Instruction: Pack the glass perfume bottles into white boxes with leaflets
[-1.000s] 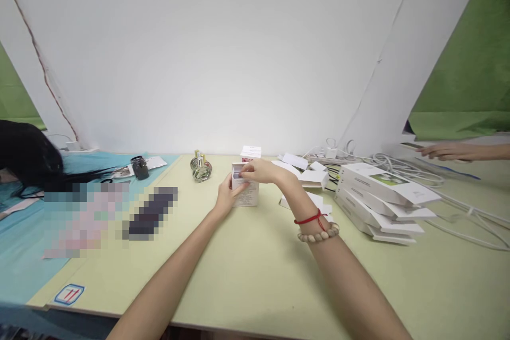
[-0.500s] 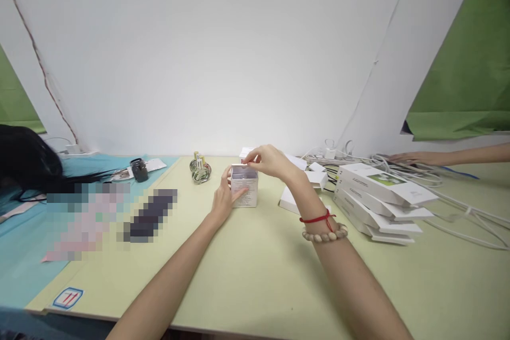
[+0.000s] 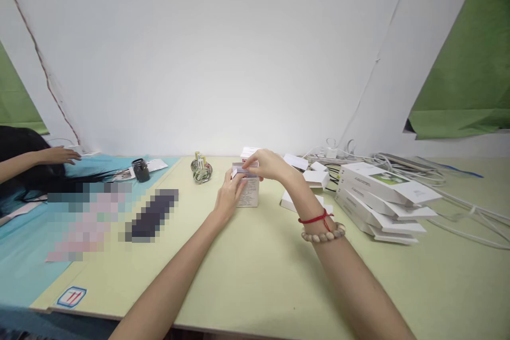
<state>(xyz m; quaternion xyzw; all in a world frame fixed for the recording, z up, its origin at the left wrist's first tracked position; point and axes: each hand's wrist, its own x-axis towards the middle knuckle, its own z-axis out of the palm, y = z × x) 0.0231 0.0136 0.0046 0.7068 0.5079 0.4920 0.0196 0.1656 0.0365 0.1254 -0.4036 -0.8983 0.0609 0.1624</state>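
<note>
A small printed carton (image 3: pixel 249 195) stands upright on the table, its top end open with flaps showing. My left hand (image 3: pixel 229 195) grips the carton's left side, with its thumb near the top edge. From the upper right, my right hand (image 3: pixel 265 163) reaches over the top, its fingers pinching or pressing a flap there. A red cord and a beaded bracelet circle my right wrist. Several glass perfume bottles (image 3: pixel 202 171) with gold-coloured tops stand to the left of the carton. Directly behind it, another white box (image 3: pixel 250 152) is partly hidden.
To the right lies a stack of white boxes (image 3: pixel 382 191), with smaller white boxes (image 3: pixel 316 178) and cables (image 3: pixel 450 207) around it. On the left are a dark jar (image 3: pixel 141 169), a blurred dark item (image 3: pixel 153 215) and a blue cloth (image 3: pixel 24 255). Another person's hand (image 3: pixel 59 155) is at far left.
My right fingers have moved down onto the carton's top flap, and my left thumb has shifted up. The co-worker's hand at right has gone; a hand now shows at left.
</note>
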